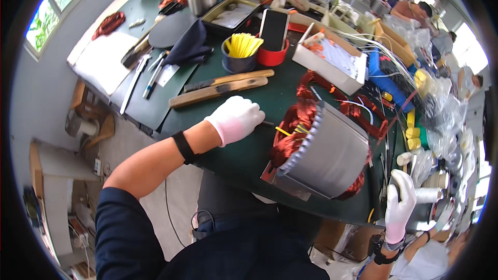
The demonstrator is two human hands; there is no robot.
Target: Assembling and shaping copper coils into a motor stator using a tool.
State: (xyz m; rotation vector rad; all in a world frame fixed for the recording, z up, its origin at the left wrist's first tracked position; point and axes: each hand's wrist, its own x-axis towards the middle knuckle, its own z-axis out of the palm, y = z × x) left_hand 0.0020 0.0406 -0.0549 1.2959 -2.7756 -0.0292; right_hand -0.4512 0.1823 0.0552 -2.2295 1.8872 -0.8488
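A grey cylindrical motor stator (332, 150) lies tilted on the green table, coils of red-brown copper wire (290, 145) bulging from its ends. Yellow strips (300, 129) show among the wires on its left. Left of it my left hand (237, 119), in a white glove, is closed round a thin dark rod (267, 123) whose end points at the coils. My right hand (400, 202), gloved too, is by the table's right edge. Its fingers are loosely curled with the thumb apart, and I make out nothing held. Thin dark strips (383, 171) lie beside it.
Two wooden sticks (223, 88) lie behind my left hand. Farther back stand a dark cup of yellow strips (239, 54), a phone (274, 30) in a red holder and a white box (332, 57). A caliper (135, 84) lies left. Plastic bags and spools (428, 195) crowd the right; other people are beyond.
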